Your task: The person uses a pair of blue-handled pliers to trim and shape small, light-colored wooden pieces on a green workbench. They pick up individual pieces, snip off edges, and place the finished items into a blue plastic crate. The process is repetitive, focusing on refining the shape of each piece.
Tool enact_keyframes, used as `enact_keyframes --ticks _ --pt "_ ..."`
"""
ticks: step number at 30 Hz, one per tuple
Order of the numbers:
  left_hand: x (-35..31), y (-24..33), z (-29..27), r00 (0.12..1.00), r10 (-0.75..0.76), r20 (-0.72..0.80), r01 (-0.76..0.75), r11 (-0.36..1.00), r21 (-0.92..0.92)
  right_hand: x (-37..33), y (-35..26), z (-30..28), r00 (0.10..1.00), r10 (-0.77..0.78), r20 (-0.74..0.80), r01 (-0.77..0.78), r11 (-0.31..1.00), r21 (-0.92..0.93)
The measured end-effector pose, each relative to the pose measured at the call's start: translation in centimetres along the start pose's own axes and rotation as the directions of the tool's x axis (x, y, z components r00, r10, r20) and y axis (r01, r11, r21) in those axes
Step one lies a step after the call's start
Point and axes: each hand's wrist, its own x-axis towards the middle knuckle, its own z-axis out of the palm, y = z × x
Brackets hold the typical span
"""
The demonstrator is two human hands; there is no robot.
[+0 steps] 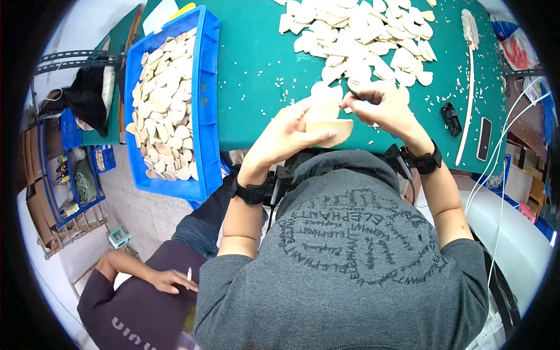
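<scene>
My left hand (286,133) is closed on a pale, flat cut-out piece (333,129) with a rounded edge, the thumb lying along its front. Another pale piece shows just behind it, and I cannot tell whether it is in the same grip. Close by on the right, my right hand (382,104) pinches a thin dark tool (352,88); most of it is hidden by the fingers. Beyond both hands lies a loose heap of similar pale pieces (373,44) on the green tabletop (256,76).
A blue crate (205,93) full of smaller pale pieces stands at the left. To the right lie a long-handled brush (470,70), a black clip-like object (451,119) and a phone (483,139). Small scraps dot the table. Another person's hand (175,281) is at lower left.
</scene>
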Motion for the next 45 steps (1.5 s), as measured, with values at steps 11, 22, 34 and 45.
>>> enact_keyframes --ticks 11,22,34,45 --pt "-12.9 -5.5 -24.5 0.333 0.386 -0.860 0.737 0.463 0.493 0.6 7.7 -0.5 0.936 0.352 0.014 -0.263 0.672 0.692" --pt "17.6 -8.5 -5.1 0.936 0.339 -0.098 -0.096 0.513 0.853 -1.5 9.6 -1.5 0.931 0.332 -0.149 -0.143 0.710 0.689" --pt "16.0 -12.2 -6.5 0.908 0.336 -0.248 -0.014 0.618 0.786 0.4 7.7 -2.1 0.952 0.240 -0.191 -0.083 0.802 0.592" --pt "4.5 -6.5 -0.7 0.956 -0.177 -0.233 0.021 0.836 -0.548 3.8 4.8 0.9 0.926 -0.158 -0.343 0.225 0.960 0.167"
